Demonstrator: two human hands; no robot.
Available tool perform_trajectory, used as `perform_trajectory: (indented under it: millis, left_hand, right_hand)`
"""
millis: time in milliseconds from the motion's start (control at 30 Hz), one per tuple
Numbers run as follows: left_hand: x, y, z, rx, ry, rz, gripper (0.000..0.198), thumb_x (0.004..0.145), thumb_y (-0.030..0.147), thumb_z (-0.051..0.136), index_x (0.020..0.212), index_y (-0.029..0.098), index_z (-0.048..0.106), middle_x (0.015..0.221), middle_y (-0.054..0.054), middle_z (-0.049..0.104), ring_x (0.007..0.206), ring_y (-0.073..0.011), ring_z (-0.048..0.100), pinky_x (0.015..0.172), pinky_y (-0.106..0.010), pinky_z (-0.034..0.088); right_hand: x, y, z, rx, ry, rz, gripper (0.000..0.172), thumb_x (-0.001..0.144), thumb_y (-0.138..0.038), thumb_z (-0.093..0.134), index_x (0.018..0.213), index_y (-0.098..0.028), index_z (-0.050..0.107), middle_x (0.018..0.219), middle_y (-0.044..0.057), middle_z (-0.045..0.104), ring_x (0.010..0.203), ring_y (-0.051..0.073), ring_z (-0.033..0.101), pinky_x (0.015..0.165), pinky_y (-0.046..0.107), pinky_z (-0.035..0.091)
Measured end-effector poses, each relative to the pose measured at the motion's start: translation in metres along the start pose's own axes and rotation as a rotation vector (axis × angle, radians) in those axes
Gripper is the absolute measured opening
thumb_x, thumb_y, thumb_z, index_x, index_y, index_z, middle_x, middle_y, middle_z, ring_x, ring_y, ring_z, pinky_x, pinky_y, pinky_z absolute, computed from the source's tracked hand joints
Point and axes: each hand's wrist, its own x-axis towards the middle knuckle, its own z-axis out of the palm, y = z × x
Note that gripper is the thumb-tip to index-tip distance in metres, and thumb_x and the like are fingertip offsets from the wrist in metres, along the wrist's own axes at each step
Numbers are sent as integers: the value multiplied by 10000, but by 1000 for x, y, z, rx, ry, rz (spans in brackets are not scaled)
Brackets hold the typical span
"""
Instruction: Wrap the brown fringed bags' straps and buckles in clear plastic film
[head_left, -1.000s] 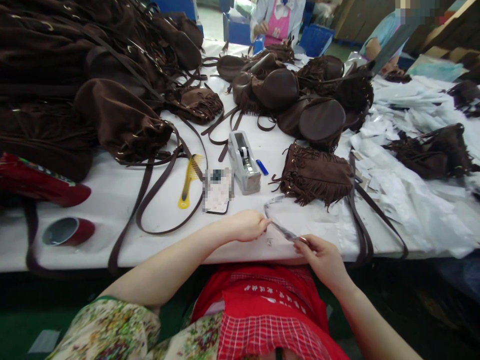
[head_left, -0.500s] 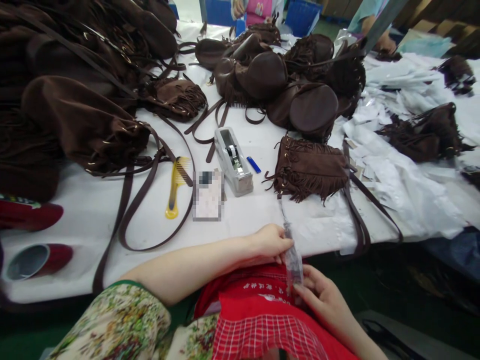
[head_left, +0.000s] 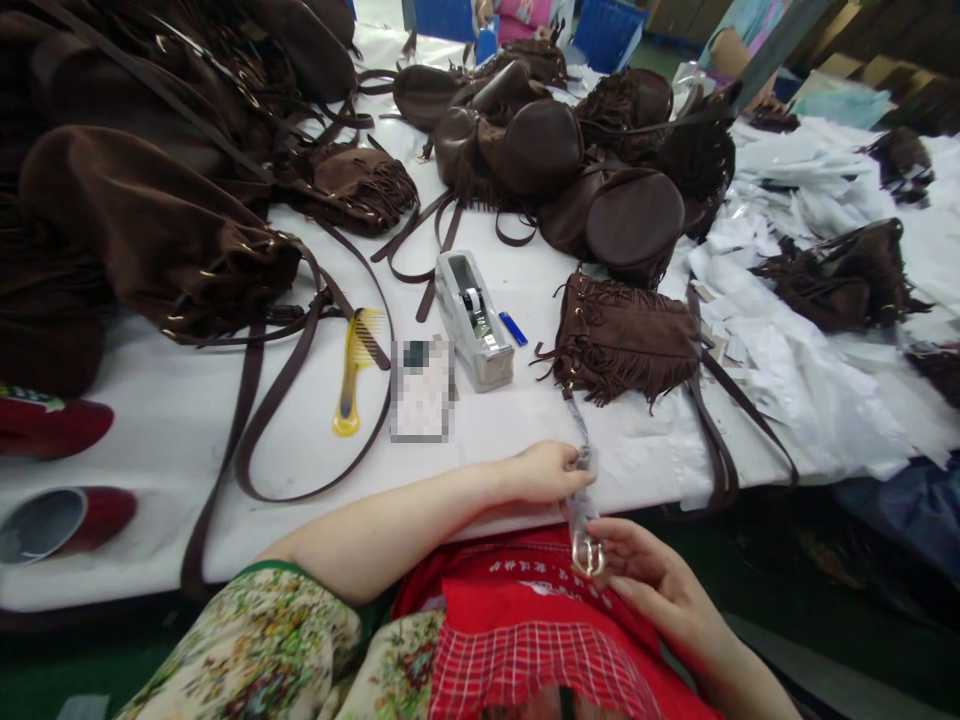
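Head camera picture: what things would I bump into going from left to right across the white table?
Red cup → yellow comb → tape dispenser → brown fringed bag → crumpled white paper.

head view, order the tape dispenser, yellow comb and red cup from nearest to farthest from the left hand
From the left hand, which pinches a clear plastic strip at the table's near edge:
1. tape dispenser, just beyond the hand, slightly to its left.
2. yellow comb, farther left on the table.
3. red cup, on its side at the far left.
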Motion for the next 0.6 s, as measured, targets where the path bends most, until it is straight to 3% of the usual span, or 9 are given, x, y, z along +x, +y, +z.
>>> perform_trajectory:
  millis: [100,200,267,333,433,500,600]
  left_hand:
    - [-4,-1,-7,11,-27,41,166,781,299,572,786,147,638,676,-8,647,595,-139,561,569,-218,417]
    - [-10,3,-12,159,2,48,118,756,252,571,777,164,647,671,-25,647,622,-168,578,602,-243,430]
    - [-14,7,-14,244,20,57,135,763,253,553,794,168,653,683,-46,652,641,-195,598,625,-267,445]
    - [-17,10,-16,282,33,77,145,766,237,537,813,170,657,729,-61,667,672,-215,619,651,-285,460]
    - [-16,10,-20,228,9,61,151,770,214,524,840,177,653,726,-54,676,671,-212,634,676,-294,475]
    - [-14,7,-26,98,-107,7,145,789,214,501,789,165,638,660,-53,667,611,-196,626,650,-289,477]
    - [-18,-1,-39,-166,-381,-92,294,877,304,416,709,142,594,623,-88,661,515,-179,600,541,-276,452]
  right_hand:
    - [5,-10,0,-180,-73,-80,335,915,-302,511,1240,-228,547,915,75,712,843,190,678,787,335,541]
    - [19,-20,-9,-491,139,-297,308,918,-236,466,1206,-215,573,913,74,695,695,150,647,695,300,549]
    - [34,-25,-15,-732,218,-403,404,889,-185,470,1286,-237,527,1127,105,645,779,159,645,747,325,552]
    - [53,-30,-20,-951,152,-461,509,863,-154,476,1362,-255,460,1267,110,575,950,198,631,858,379,533]
    - [79,-31,-25,-1171,120,-528,428,872,-165,503,1293,-234,523,1198,98,616,1061,232,601,925,404,502]
    - [90,-29,-29,-1258,160,-562,272,893,-207,517,1146,-224,613,1059,87,664,960,221,637,861,372,524]
    - [97,-21,-39,-1285,201,-600,142,900,-263,536,952,-222,662,931,69,682,829,197,654,764,329,538]
